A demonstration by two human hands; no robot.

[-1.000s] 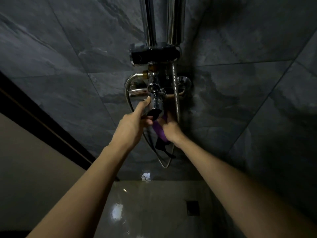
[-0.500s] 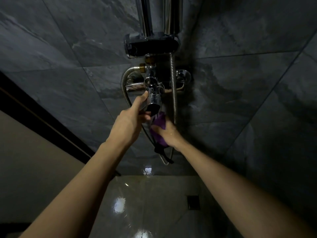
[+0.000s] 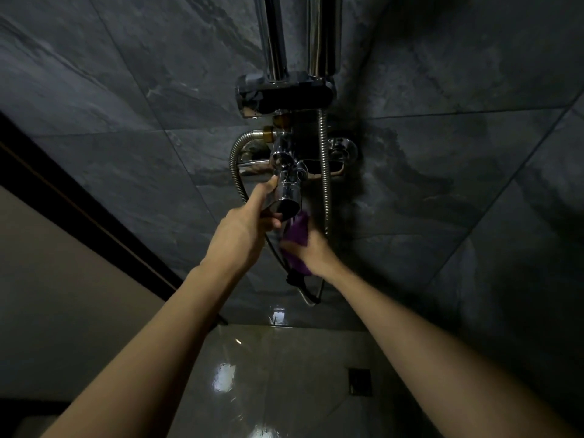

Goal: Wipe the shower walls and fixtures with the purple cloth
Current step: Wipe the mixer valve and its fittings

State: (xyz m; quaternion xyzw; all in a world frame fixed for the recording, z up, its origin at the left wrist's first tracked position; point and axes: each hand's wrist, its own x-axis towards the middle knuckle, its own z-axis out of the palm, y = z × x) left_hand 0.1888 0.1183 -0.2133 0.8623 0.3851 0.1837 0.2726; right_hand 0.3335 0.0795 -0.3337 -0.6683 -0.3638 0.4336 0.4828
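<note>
A chrome shower mixer (image 3: 289, 162) is mounted on the dark grey tiled wall (image 3: 126, 90), with a round chrome spout (image 3: 286, 199) pointing down toward me. My left hand (image 3: 243, 232) grips that spout, thumb below it and a finger along its left side. My right hand (image 3: 311, 252) holds the bunched purple cloth (image 3: 297, 232) just under and right of the spout, against the wall side. Part of the cloth hangs below my right hand.
Two chrome riser pipes (image 3: 275, 36) rise from a dark bracket (image 3: 284, 94) above the mixer. A metal hose (image 3: 324, 172) loops down behind my hands. A black door frame (image 3: 79, 213) runs along the left. A wet glossy floor (image 3: 268, 374) holds a square drain (image 3: 359, 382).
My right hand with the cloth has slid downward below the spout, showing more purple. My left hand keeps its hold on the spout. The view has tilted slightly.
</note>
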